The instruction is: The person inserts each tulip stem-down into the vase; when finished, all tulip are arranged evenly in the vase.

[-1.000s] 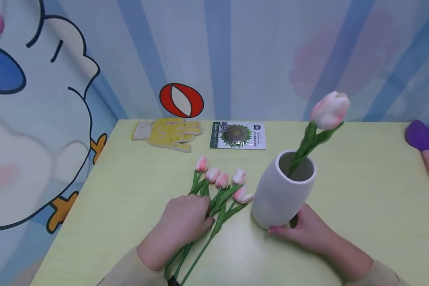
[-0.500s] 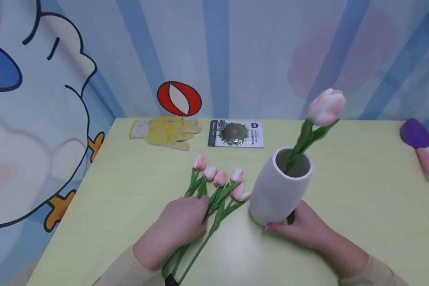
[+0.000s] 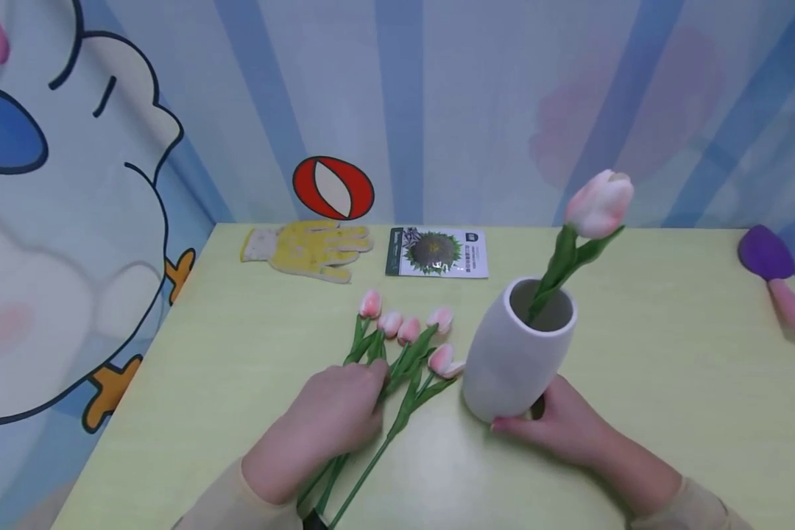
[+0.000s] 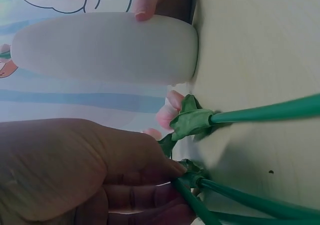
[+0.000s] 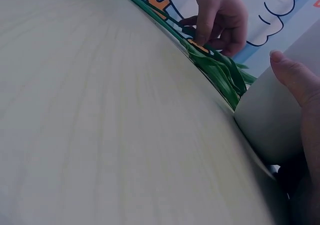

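Note:
My left hand (image 3: 344, 401) is over several pink-and-white tulips (image 3: 390, 323) lying on the table. In the left wrist view, its thumb and fingers pinch a green tulip stem (image 4: 196, 201) just below the leaves. One tulip (image 3: 442, 358) lies to the right of that hand, its long stem slanting toward the near edge. My right hand (image 3: 566, 425) holds the lower right side of a white vase (image 3: 513, 372), thumb across its front near the base. A single tulip (image 3: 599, 205) stands in the vase, leaning right. The right wrist view shows the thumb (image 5: 292, 75) against the vase wall.
A yellow-and-white work glove (image 3: 311, 250) lies at the back left of the pale table (image 3: 669, 353). Beside it is a seed packet (image 3: 436, 252). A purple trowel with a pink handle (image 3: 768, 254) rests at the far right. A patterned wall (image 3: 477, 110) stands behind.
One tulip bloom beside the vase has shifted slightly away from the bloom below it, so a gap now shows between them. The right hand keeps its hold on the vase.

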The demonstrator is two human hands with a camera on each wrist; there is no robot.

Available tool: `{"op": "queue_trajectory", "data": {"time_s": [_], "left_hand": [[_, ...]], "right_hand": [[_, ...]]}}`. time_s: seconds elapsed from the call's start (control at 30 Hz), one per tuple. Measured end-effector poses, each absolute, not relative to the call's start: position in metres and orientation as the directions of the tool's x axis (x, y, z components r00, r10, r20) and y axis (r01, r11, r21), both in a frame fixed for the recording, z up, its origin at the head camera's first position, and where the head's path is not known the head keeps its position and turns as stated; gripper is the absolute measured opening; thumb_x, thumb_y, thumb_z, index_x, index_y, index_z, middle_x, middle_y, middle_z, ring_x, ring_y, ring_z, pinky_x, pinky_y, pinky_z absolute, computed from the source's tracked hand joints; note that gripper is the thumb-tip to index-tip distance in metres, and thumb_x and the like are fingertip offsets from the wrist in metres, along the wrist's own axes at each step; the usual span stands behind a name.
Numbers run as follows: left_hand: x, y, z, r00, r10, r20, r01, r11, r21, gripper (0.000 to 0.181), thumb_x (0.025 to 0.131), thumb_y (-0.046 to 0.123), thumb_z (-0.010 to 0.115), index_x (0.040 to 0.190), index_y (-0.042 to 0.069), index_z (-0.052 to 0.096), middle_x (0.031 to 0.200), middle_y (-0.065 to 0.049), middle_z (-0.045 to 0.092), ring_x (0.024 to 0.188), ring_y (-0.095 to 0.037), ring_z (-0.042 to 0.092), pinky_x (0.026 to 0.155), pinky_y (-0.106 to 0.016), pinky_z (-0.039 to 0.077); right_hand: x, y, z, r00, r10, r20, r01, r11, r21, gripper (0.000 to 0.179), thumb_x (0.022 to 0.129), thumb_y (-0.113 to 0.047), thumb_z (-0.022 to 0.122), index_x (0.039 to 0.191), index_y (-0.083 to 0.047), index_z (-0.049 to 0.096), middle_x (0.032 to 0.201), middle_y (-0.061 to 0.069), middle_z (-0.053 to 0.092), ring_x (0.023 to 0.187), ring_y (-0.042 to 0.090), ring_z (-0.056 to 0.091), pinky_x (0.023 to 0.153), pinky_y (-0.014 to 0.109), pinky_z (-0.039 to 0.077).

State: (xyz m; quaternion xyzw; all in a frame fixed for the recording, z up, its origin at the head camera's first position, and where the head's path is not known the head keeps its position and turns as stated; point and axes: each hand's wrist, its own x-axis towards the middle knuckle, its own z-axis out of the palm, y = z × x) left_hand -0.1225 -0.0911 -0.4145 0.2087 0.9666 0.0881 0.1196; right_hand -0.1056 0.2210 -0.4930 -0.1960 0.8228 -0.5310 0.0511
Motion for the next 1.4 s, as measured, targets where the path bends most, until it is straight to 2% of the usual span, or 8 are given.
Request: {"op": "queue_trajectory", "data": {"time_s": [0.5,0.83,1.17,1.4], "left_hand": [[-0.122,-0.092,-0.410,-0.883,0.435,-0.176,0.389,0.889,0.243,0.019,0.088,0.009,0.066,0.106,0.012,0.062,0.075,0.001,0.058,0.061,-0.018,0.052,0.052,-0.034,0.043],[-0.123,-0.095,-0.404,-0.889,0.441,-0.127,0.400,0.881,0.253,0.023,0.084,0.009,0.065,0.107,0.013,0.062,0.073,0.003,0.056,0.060,-0.018,0.051,0.051,-0.034,0.042],[-0.123,-0.095,-0.399,-0.888,0.453,-0.078,0.419,0.868,0.265,0.025,0.084,0.010,0.066,0.108,0.013,0.062,0.071,0.005,0.054,0.057,-0.016,0.049,0.050,-0.032,0.041],[-0.121,-0.096,-0.394,-0.907,0.421,0.020,0.405,0.858,0.315,0.029,0.085,0.010,0.067,0.114,0.014,0.064,0.068,0.009,0.052,0.057,-0.011,0.048,0.050,-0.027,0.040]], "right_hand": [[-0.103,0.221,-0.495,-0.913,-0.383,0.144,-0.291,0.360,-0.886,0.075,0.080,-0.020,0.091,0.143,-0.021,0.050,0.137,-0.004,0.063,0.127,0.008,0.058,0.110,0.017,0.039],[-0.106,0.221,-0.492,-0.920,-0.370,0.129,-0.281,0.393,-0.875,0.074,0.080,-0.024,0.091,0.142,-0.022,0.051,0.136,-0.006,0.063,0.127,0.009,0.058,0.110,0.018,0.038],[-0.105,0.222,-0.493,-0.917,-0.375,0.134,-0.282,0.373,-0.884,0.073,0.081,-0.021,0.090,0.143,-0.022,0.051,0.135,-0.005,0.063,0.127,0.008,0.058,0.110,0.016,0.038],[-0.103,0.221,-0.494,-0.925,-0.360,0.125,-0.268,0.381,-0.885,0.076,0.080,-0.023,0.091,0.143,-0.022,0.050,0.137,-0.005,0.063,0.128,0.010,0.057,0.111,0.017,0.037]]}}
